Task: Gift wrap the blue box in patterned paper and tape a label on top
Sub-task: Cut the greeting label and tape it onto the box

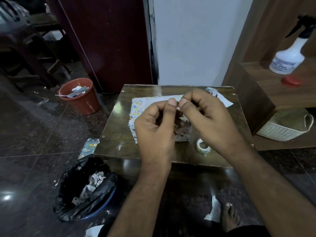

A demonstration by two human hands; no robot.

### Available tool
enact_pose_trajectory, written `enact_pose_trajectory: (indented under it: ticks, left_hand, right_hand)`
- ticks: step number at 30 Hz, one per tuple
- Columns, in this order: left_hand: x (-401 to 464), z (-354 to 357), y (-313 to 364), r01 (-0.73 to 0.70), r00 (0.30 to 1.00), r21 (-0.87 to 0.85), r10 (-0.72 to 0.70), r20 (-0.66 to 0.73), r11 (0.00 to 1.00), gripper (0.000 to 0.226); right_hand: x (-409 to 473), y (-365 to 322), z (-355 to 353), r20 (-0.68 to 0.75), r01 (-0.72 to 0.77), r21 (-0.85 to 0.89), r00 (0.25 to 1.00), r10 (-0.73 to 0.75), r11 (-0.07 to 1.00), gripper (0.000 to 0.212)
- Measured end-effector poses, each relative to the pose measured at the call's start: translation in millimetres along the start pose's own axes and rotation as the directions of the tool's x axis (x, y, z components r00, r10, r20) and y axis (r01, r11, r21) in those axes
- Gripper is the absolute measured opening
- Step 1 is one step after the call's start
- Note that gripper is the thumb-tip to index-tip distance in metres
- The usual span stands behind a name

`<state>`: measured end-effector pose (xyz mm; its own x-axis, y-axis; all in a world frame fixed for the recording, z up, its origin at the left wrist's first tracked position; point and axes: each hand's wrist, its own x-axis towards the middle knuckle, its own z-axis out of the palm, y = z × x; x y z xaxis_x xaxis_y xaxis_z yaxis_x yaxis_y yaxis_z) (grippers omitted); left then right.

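Both hands meet, thumbs together, above the wrapped box on a small wooden table.

The left hand (153, 124) and right hand (205, 113) are curled with thumb tips nearly touching, pinching something small between them — too small and blurred to name. Under them lies the box in patterned paper (136, 108), mid-table (116, 134); no blue shows. A tape roll (203, 146) sits near the table's near-right edge, a paper scrap (222, 98) at the far right. On the floor to the left — a terracotta bucket (80, 96) and a black-lined bin (85, 189). A spray bottle (289, 55) stands on the right shelf.
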<state>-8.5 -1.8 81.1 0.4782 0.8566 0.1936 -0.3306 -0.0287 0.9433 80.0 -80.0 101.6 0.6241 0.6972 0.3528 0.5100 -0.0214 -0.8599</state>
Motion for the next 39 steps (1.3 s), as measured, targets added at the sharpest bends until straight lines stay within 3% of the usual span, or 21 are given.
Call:
enact_pose_trajectory:
  ticks: [7,12,20,26,34,39]
  left_hand:
    - [47.8,-16.3,19.5,-0.030,0.982,0.042,0.037,-0.186,0.999,0.017]
    - [76.6,-28.3,15.1,0.012,0.983,0.028,-0.007,-0.184,1.000,0.012]
    - [86.8,-49.5,-18.9,0.054,0.971,0.389,0.043,-0.236,0.920,0.023]
    - [86.2,-53.3,-32.8,0.075,0.974,0.512,0.047,-0.222,0.856,0.023]
    - [81.9,-51.4,-29.3,0.052,0.978,0.498,0.057,-0.200,0.866,0.019]
    - [84.2,-54.4,-24.2,-0.058,0.981,0.499,0.141,-0.131,0.865,0.012]
  right_hand:
    - [69.1,-23.8,13.0,0.211,0.058,-0.233,0.977,-0.007,0.971,0.024]
    - [98.5,-11.1,31.8,0.263,0.062,-0.271,0.965,0.012,0.960,0.024]
    - [110.3,13.4,40.5,0.387,0.067,-0.377,0.918,0.092,0.924,0.029]
    - [112.8,23.4,46.0,0.392,0.099,-0.441,0.915,0.093,0.892,0.024]
    - [114.9,28.8,46.6,0.363,0.065,-0.384,0.928,0.086,0.921,0.023]
    - [113.2,29.4,48.8,0.380,0.049,-0.228,0.924,0.043,0.972,0.041]
